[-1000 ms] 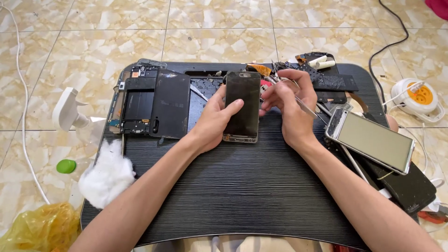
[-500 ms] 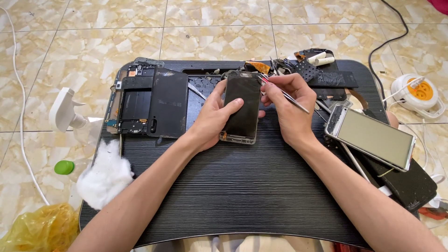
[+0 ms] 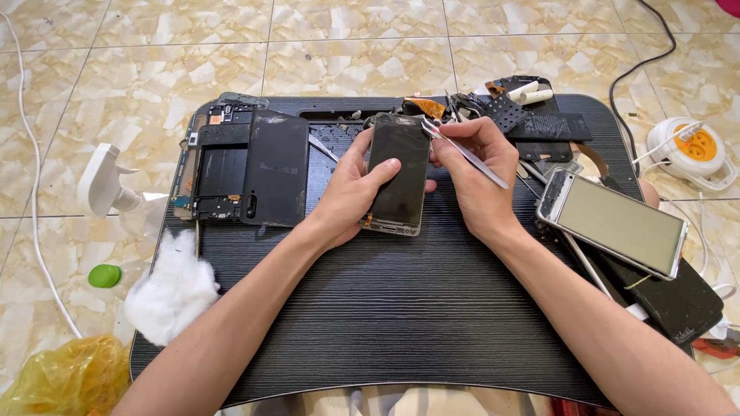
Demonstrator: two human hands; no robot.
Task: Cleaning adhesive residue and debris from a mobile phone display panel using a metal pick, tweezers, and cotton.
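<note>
L hand point(image 3: 351, 192) fingers grasp dark phone point(image 3: 398, 173) on tabletop point(image 3: 401, 323). R hand point(image 3: 478, 173) fingers pinch tweezers point(image 3: 462, 150), tips at phone's top edge. Phone appears still assembled; opened frame point(image 3: 220, 166) lies left of L fingers.

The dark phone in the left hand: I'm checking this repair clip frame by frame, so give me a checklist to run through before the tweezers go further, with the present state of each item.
1. Grip on the dark phone: the left hand wraps its left edge, thumb on the glass. Ok.
2. Tweezers held: pinched in the right hand. Ok.
3. Tweezer tips at the phone's top right corner: ok; whether they grip anything, cannot tell.
4. Phone supported: lower end seems to rest on the black lap desk. Ok.
5. Room beside the right wrist: the silver phone lies close. Not ok.
6. Loose parts beyond the phone's top: cluttered. Not ok.
</note>
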